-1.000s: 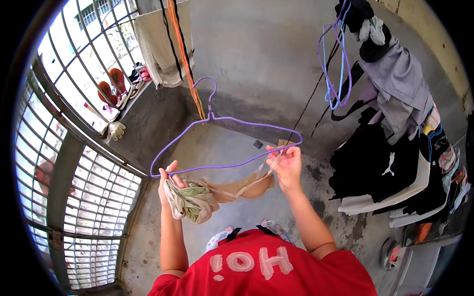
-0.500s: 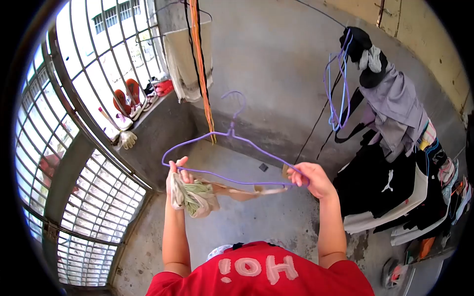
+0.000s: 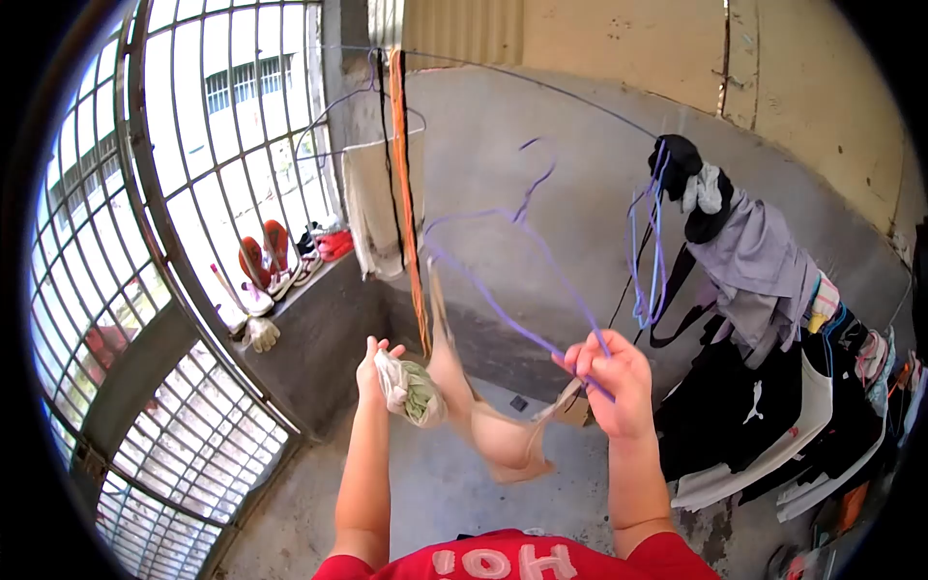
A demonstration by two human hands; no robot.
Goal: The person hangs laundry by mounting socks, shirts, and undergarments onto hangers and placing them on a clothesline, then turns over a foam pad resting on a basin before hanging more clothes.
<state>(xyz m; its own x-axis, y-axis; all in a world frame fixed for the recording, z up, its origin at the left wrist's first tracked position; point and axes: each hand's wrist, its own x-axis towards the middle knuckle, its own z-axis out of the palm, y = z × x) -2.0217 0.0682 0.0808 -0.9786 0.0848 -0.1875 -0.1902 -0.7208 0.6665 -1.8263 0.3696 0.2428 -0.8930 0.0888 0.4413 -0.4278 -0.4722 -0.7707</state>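
My right hand [image 3: 617, 382] is closed around one end of a purple clothes hanger [image 3: 498, 314], which is raised and tilted, its hook smeared by motion. A beige bra [image 3: 507, 443] dangles from the hanger, one strap up at the far left end and the other side close to my right hand. In my left hand [image 3: 371, 367] is a crumpled bundle of whitish and pale green cloth [image 3: 416, 394]; its fingertips show above the bundle, and the rest of the grip is partly hidden.
A clothesline [image 3: 551, 85] crosses above, with orange and black cords [image 3: 400, 184] and a pale towel [image 3: 372, 208] at left. Spare hangers [image 3: 646, 242], a black cap [image 3: 677, 166] and dark clothes [image 3: 735, 406] hang at right. Shoes [image 3: 275, 253] stand on the ledge by the barred window.
The hanger has gone up and tilted, and my left hand has come away from it with the cloth bundle. The bra now hangs lower and swings. The view has tipped upward.
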